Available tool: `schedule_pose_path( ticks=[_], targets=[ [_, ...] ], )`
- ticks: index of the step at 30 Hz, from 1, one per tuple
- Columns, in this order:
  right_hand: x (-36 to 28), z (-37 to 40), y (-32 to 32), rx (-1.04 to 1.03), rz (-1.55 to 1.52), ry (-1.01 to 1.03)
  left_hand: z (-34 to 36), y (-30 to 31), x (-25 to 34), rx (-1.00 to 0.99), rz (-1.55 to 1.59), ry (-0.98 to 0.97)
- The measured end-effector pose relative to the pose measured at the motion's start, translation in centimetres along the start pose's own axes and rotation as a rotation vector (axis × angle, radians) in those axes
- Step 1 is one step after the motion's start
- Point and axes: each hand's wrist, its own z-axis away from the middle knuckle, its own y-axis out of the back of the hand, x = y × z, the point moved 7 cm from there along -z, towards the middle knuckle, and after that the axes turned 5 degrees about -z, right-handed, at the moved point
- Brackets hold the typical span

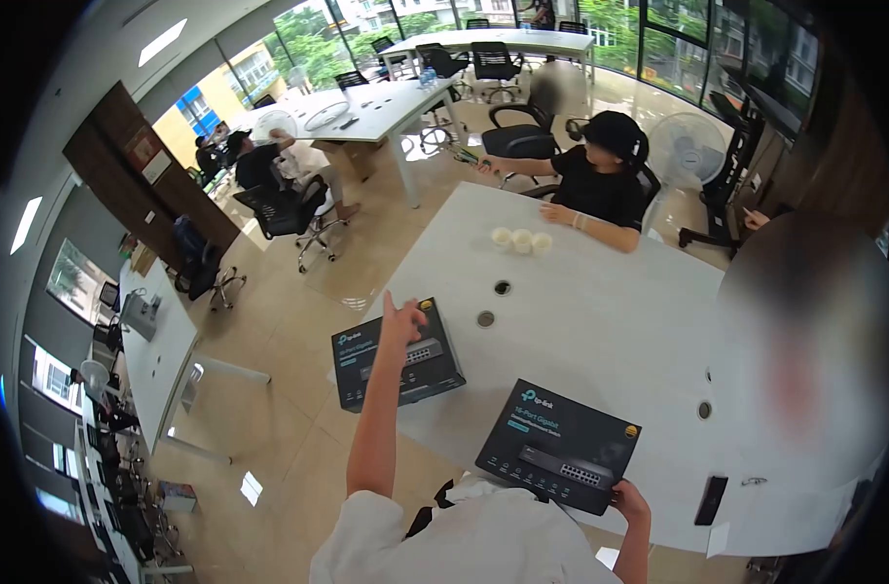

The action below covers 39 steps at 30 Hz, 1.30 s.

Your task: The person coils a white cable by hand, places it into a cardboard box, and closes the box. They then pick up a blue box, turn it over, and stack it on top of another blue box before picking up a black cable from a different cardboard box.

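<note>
My left hand [402,321] is raised over a dark TP-Link box [357,365] at the table's left edge, its fingers apart and holding nothing. Whether it touches the box I cannot tell. My right hand [630,500] grips the lower right corner of a second TP-Link box [561,443], close in front of my body. Both boxes show a picture of a network switch and lie with the printed face up.
The white table [600,331] bears several pale cups [522,240], a black phone [711,500] and round cable holes. A seated person in black [600,180] is across the table. Another blurred person is at the right. Chairs and a fan [688,149] stand beyond.
</note>
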Motion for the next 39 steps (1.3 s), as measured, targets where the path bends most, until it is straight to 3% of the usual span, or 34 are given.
schedule_pose_path(
  ticks=[1,5,7,9,11,13,17,18,20,21,24,26,27,28,30,31,34,38,39],
  targets=[
    [-0.3,0.3,-0.3,0.009,0.025,-0.012,-0.4,1.1,0.7,0.044,0.130,0.012],
    [-1.2,-0.1,-1.2,0.048,0.098,-0.017,3.0,1.4,-1.7,0.125,0.078,-0.010],
    [-0.3,-0.9,-0.3,0.066,0.144,-0.017,4.1,-1.5,-8.9,-0.070,-0.058,0.064],
    [-0.5,-0.7,-0.9,0.050,0.159,0.010,6.5,-5.0,-17.3,-0.376,-0.325,0.301],
    [-2.1,1.5,-3.1,0.010,0.133,-0.013,8.3,-6.0,-24.4,-0.458,-0.505,0.332],
    [-2.2,2.1,-2.6,0.023,0.068,-0.041,9.4,-6.7,-27.2,-0.442,-0.570,0.300],
    [0.5,-1.6,0.3,0.256,-0.169,0.047,10.2,-8.7,-29.5,-0.539,-0.290,0.505],
    [0.2,-1.8,-0.2,0.322,-0.201,0.062,10.7,-9.7,-29.5,-0.642,-0.203,0.533],
    [0.8,-5.6,-1.7,0.007,-0.249,0.235,11.6,-12.1,-29.0,-0.822,-0.015,0.574],
    [-1.1,-2.5,-3.7,0.191,-0.285,0.193,12.2,-12.7,-28.8,-0.756,0.010,0.612],
    [-0.2,-2.6,-3.8,0.129,-0.376,0.147,12.6,-13.7,-30.4,-0.743,0.175,0.672],
    [-0.6,-2.3,-3.9,0.182,-0.412,0.168,13.1,-14.8,-29.2,-0.729,0.210,0.611],
    [-0.9,-2.2,-3.4,0.242,-0.363,0.202,13.0,-15.0,-29.4,-0.694,0.140,0.621],
    [0.1,-3.0,-2.8,0.172,-0.441,0.244,13.2,-13.8,-29.8,-0.654,0.057,0.647],
    [-0.3,0.4,-3.8,0.156,-0.437,0.108,14.4,-12.4,-30.2,-0.721,0.036,0.764],
    [-1.6,2.5,-4.7,0.144,-0.414,0.143,15.2,-10.8,-29.7,-0.730,0.027,0.728],
    [-6.2,8.0,-8.3,0.222,-0.336,0.353,16.5,-10.5,-23.7,-0.751,0.034,0.564],
    [-10.1,12.8,-13.3,0.383,-0.138,0.282,17.0,-6.0,-17.2,-0.729,0.094,0.497],
    [-11.2,13.1,-15.1,0.438,-0.027,0.374,16.8,-4.1,-15.0,-0.727,0.129,0.502]
  ],
)
